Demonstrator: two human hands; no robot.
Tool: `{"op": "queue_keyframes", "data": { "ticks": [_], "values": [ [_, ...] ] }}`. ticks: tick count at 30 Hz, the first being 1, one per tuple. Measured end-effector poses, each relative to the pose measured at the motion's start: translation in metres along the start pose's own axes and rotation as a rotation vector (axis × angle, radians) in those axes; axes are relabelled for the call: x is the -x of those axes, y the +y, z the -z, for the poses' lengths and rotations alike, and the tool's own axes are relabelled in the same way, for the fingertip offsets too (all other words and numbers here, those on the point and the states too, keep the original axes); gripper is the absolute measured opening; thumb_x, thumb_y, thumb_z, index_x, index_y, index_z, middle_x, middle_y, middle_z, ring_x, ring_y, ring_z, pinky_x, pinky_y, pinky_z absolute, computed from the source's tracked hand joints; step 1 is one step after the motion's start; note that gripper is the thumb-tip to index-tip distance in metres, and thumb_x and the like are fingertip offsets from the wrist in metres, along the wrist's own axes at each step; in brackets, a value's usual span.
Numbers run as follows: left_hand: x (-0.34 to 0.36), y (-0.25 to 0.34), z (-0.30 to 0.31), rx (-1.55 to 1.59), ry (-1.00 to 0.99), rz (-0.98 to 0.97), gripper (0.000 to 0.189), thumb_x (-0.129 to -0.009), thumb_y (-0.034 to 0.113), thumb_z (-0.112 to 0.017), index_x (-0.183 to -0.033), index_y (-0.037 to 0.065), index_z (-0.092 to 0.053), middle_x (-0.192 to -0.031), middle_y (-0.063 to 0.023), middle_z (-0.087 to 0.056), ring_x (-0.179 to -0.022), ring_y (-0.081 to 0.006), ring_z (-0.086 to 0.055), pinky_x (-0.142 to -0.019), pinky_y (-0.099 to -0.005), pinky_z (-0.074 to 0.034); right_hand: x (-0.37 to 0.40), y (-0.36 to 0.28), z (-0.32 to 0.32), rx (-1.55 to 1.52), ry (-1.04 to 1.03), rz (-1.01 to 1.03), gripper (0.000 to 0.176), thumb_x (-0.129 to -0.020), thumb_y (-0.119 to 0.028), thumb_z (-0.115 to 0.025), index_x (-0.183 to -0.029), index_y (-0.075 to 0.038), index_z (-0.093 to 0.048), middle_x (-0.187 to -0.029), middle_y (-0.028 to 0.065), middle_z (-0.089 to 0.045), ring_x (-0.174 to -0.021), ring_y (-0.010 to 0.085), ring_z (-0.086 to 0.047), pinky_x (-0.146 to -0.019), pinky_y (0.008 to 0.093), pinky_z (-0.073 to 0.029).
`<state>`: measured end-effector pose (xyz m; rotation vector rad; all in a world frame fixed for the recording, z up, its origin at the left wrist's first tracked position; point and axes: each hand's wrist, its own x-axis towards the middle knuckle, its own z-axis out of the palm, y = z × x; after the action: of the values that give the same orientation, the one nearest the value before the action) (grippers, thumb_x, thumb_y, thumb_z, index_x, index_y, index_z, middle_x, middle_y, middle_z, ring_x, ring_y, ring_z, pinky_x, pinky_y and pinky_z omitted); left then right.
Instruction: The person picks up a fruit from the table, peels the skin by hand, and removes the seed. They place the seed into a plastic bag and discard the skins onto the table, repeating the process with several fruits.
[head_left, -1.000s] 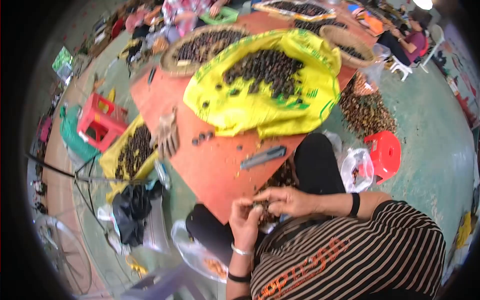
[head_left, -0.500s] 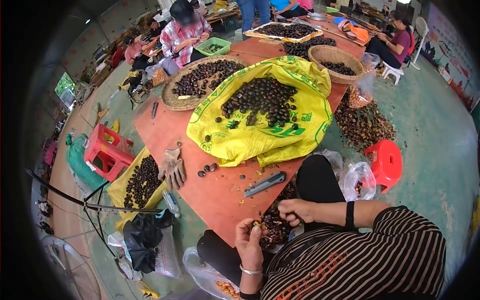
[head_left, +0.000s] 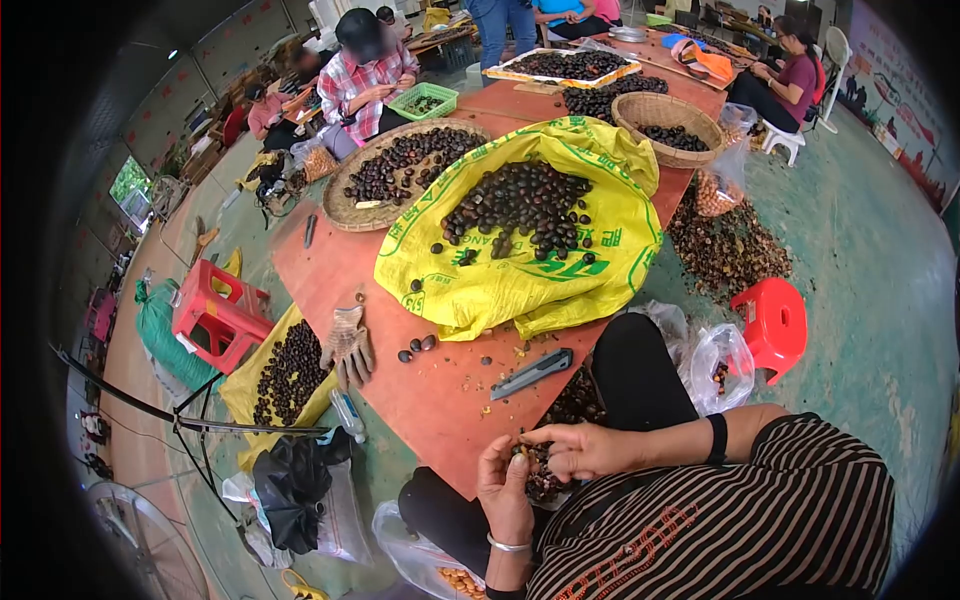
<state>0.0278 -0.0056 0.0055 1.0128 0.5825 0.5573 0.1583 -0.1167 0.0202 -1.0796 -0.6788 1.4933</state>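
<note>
My left hand (head_left: 508, 487) pinches a small nut (head_left: 521, 453) between thumb and fingers, in front of my lap. At the same nut, the fingertips of my right hand (head_left: 582, 449) press in from the other side, with the remaining fingers curled. Little of the nut shows between the fingers. Below both hands lies a heap of dark shell pieces (head_left: 546, 484). A grey utility knife (head_left: 533, 374) rests on the red table near its edge. On a yellow sack (head_left: 450, 290) beyond it is a pile of dark nuts (head_left: 520, 205).
A work glove (head_left: 347, 346) and several loose nuts lie on the red tabletop (head_left: 420, 390). Woven baskets (head_left: 340, 205) stand behind. Clear bags (head_left: 400, 535) sit at both sides of my legs, and a red stool (head_left: 775, 325) is at right. Other people work farther back.
My right hand has moved left, from beside the left hand onto the nut held there. The left hand has stayed nearly in place.
</note>
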Motion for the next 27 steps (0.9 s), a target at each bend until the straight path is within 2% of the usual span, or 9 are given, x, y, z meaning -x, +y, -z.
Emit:
{"op": "queue_keyframes", "data": {
  "ticks": [2, 6, 10, 13, 18, 21, 22, 25, 27],
  "values": [
    [0.003, 0.001, -0.004, 0.074, 0.014, -0.053, 0.021, -0.088, 0.009, -0.057, -0.107, 0.001, -0.054, -0.088, -0.0051, -0.058, -0.073, -0.0123, -0.056, -0.068, -0.0236, -0.048, 0.000, -0.002, -0.008, 0.052, 0.009, 0.062, 0.056, -0.092, -0.016, -0.048, -0.141, -0.010, -0.022, -0.078, 0.0016, -0.052, -0.062, 0.0041, -0.044, -0.055, 0.0170, -0.037],
    [0.006, 0.005, -0.004, 0.120, 0.032, -0.003, 0.020, -0.089, 0.010, -0.055, -0.106, 0.000, -0.054, -0.087, -0.0055, -0.058, -0.073, -0.0120, -0.056, -0.067, -0.0236, -0.048, -0.007, 0.005, -0.006, 0.040, 0.001, 0.072, 0.057, -0.092, -0.014, -0.049, -0.141, -0.010, -0.021, -0.082, 0.0015, -0.051, -0.070, 0.0051, -0.047, -0.060, 0.0184, -0.039],
    [0.006, -0.003, -0.001, -0.043, 0.050, -0.141, 0.022, -0.085, 0.011, -0.061, -0.104, 0.001, -0.054, -0.086, -0.0058, -0.059, -0.073, -0.0117, -0.056, -0.066, -0.0229, -0.048, -0.010, 0.018, -0.007, 0.063, -0.021, 0.107, 0.057, -0.092, -0.011, -0.047, -0.142, -0.009, -0.020, -0.086, -0.0007, -0.048, -0.071, 0.0060, -0.046, -0.064, 0.0203, -0.041],
    [0.007, 0.001, -0.007, 0.034, 0.058, -0.123, 0.022, -0.082, 0.010, -0.064, -0.100, 0.002, -0.054, -0.083, -0.0043, -0.058, -0.068, -0.0100, -0.054, -0.060, -0.0217, -0.045, -0.010, 0.022, -0.009, 0.190, 0.042, 0.250, 0.051, -0.091, -0.014, -0.046, -0.139, -0.008, -0.029, -0.070, 0.0011, -0.050, -0.063, 0.0077, -0.050, -0.059, 0.0235, -0.043],
    [0.006, -0.002, -0.006, 0.069, 0.028, -0.100, 0.022, -0.083, 0.007, -0.063, -0.101, 0.001, -0.051, -0.080, -0.0039, -0.055, -0.064, -0.0093, -0.051, -0.056, -0.0213, -0.044, -0.003, 0.014, -0.008, 0.175, 0.051, 0.242, 0.048, -0.090, -0.013, -0.047, -0.136, -0.006, -0.036, -0.070, -0.0001, -0.050, -0.065, 0.0070, -0.050, -0.061, 0.0232, -0.044],
    [0.008, -0.001, -0.009, -0.101, 0.057, -0.127, 0.018, -0.083, 0.000, -0.055, -0.101, 0.003, -0.050, -0.076, -0.0031, -0.052, -0.063, -0.0092, -0.049, -0.056, -0.0209, -0.041, -0.005, 0.013, -0.010, 0.207, 0.168, 0.220, 0.042, -0.088, -0.006, -0.045, -0.130, -0.004, -0.044, -0.077, 0.0000, -0.054, -0.069, 0.0059, -0.050, -0.066, 0.0221, -0.045],
    [0.007, -0.002, -0.006, -0.061, 0.039, -0.105, 0.020, -0.081, -0.001, -0.057, -0.100, 0.001, -0.050, -0.084, -0.0049, -0.054, -0.067, -0.0086, -0.052, -0.058, -0.0206, -0.045, -0.007, 0.020, -0.010, 0.189, 0.174, 0.268, 0.043, -0.088, -0.006, -0.045, -0.130, -0.005, -0.044, -0.079, -0.0004, -0.054, -0.070, 0.0055, -0.050, -0.066, 0.0216, -0.045],
    [0.007, -0.002, -0.008, 0.043, 0.069, -0.087, 0.021, -0.081, -0.005, -0.057, -0.100, 0.001, -0.051, -0.090, -0.0056, -0.054, -0.068, -0.0100, -0.053, -0.060, -0.0213, -0.046, -0.003, 0.005, -0.012, 0.130, 0.120, 0.202, 0.043, -0.090, -0.007, -0.045, -0.132, -0.006, -0.039, -0.081, -0.0030, -0.052, -0.066, 0.0026, -0.045, -0.061, 0.0185, -0.041],
    [0.009, 0.001, -0.006, 0.115, -0.033, -0.094, 0.027, -0.080, -0.004, -0.061, -0.105, 0.001, -0.053, -0.096, -0.0056, -0.056, -0.079, -0.0112, -0.055, -0.067, -0.0228, -0.048, -0.001, -0.002, -0.012, 0.099, 0.102, 0.205, 0.043, -0.091, -0.008, -0.047, -0.132, -0.005, -0.038, -0.080, -0.0027, -0.052, -0.066, 0.0020, -0.045, -0.060, 0.0181, -0.040]
  ]
}}
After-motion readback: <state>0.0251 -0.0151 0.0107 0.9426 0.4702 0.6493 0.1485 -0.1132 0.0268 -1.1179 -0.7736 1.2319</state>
